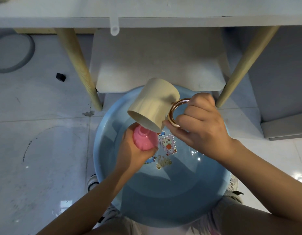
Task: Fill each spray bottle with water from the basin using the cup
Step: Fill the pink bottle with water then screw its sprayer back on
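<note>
Bottle [145, 139]: one, pink, uncapped, held upright over the basin's left half; its open neck sits just under the cup's lip.
Cup [155, 106]: one, beige with a gold ring handle, tipped mouth-down and leftward toward the bottle; whether lip and neck touch cannot be told.
Left hand [129, 150]: wrapped round the bottle's body from below and left.
Right hand [199, 122]: fingers curled round the cup's handle, thumb on the ring's lower end.
Basin [102, 150]: one, blue, round, on the floor, holding shallow water; cartoon stickers [168, 145] on its bottom, at least three counted.
Basin edges: far rim tucked under the stool's front edge; near rim between the person's knees.
Stool [157, 65]: one, white, with two pale wooden legs [79, 65] in view, one either side of the basin's far rim.
Funnel [114, 26]: one, translucent, its spout overhanging the front edge of the white shelf above.
Open room: bare tiled floor [36, 133] left of the basin; a small black block [60, 77] and a grey hose [28, 53] lie well apart from it.
</note>
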`<state>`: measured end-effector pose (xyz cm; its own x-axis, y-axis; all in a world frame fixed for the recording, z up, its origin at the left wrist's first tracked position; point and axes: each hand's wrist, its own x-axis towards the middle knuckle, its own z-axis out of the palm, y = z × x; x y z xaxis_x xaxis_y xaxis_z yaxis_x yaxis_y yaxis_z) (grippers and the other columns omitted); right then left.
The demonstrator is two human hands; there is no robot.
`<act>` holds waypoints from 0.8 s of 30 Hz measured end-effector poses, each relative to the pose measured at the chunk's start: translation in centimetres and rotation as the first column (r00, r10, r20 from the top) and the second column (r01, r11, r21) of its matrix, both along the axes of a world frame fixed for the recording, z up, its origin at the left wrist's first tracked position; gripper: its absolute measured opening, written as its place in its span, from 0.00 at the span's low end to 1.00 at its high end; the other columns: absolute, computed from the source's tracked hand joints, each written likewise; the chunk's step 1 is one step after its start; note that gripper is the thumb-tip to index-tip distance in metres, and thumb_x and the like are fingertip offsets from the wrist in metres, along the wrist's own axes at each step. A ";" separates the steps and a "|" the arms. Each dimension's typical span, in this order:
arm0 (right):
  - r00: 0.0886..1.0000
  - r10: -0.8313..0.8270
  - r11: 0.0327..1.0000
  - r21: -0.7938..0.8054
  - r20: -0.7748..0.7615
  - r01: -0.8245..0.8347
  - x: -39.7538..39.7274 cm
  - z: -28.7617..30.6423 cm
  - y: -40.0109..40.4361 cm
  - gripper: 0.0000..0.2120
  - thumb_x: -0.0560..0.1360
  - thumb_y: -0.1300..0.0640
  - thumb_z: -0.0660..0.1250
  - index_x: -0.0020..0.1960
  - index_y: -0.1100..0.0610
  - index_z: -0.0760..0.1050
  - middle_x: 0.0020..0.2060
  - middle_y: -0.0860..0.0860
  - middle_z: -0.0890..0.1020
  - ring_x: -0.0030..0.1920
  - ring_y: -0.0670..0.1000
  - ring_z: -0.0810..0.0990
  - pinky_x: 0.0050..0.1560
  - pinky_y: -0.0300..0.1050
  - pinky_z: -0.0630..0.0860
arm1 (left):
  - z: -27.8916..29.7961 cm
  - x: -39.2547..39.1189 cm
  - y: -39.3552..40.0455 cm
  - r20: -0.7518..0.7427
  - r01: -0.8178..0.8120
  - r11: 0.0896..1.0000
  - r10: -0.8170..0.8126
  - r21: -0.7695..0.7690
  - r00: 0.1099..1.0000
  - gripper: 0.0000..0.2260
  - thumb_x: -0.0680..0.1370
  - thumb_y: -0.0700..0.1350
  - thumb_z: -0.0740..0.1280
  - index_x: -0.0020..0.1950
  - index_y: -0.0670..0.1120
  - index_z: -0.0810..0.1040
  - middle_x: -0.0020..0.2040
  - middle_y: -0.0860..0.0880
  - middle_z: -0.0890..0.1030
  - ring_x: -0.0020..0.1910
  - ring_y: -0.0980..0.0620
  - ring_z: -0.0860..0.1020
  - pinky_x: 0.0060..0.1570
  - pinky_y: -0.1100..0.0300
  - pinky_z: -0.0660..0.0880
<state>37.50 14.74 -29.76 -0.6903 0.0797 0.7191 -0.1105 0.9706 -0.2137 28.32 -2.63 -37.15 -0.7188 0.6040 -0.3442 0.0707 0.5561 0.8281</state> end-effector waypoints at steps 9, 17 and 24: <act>0.892 -0.384 0.885 -0.182 0.236 0.429 0.4 -3.2 1.4 0.15 0.70 0.55 0.68 0.28 0.59 0.70 0.23 0.51 0.73 0.29 0.54 0.70 0.40 0.44 0.63 | 0.0 0.0 -0.2 -0.041 -0.020 1.000 0.019 -0.020 0.999 0.38 0.61 0.43 0.81 0.66 0.53 0.67 0.58 0.55 0.72 0.53 0.57 0.71 0.41 0.81 0.67; 0.707 -0.319 0.942 0.133 0.631 0.307 1.6 -9.0 1.1 0.16 0.52 0.67 0.75 0.24 0.57 0.68 0.18 0.51 0.70 0.26 0.55 0.72 0.37 0.44 0.57 | -0.3 0.0 -0.4 -0.045 -0.044 0.999 0.043 -0.017 0.998 0.38 0.60 0.43 0.81 0.65 0.54 0.67 0.57 0.56 0.71 0.53 0.57 0.71 0.41 0.81 0.67; 0.610 -0.180 0.979 0.080 0.772 0.188 0.7 -9.6 -0.6 0.21 0.42 0.59 0.82 0.20 0.52 0.69 0.16 0.46 0.69 0.23 0.51 0.72 0.31 0.36 0.68 | -0.3 -0.1 -0.3 -0.041 -0.071 0.997 0.071 -0.003 0.997 0.38 0.60 0.42 0.81 0.65 0.54 0.68 0.57 0.55 0.73 0.52 0.59 0.73 0.45 0.77 0.67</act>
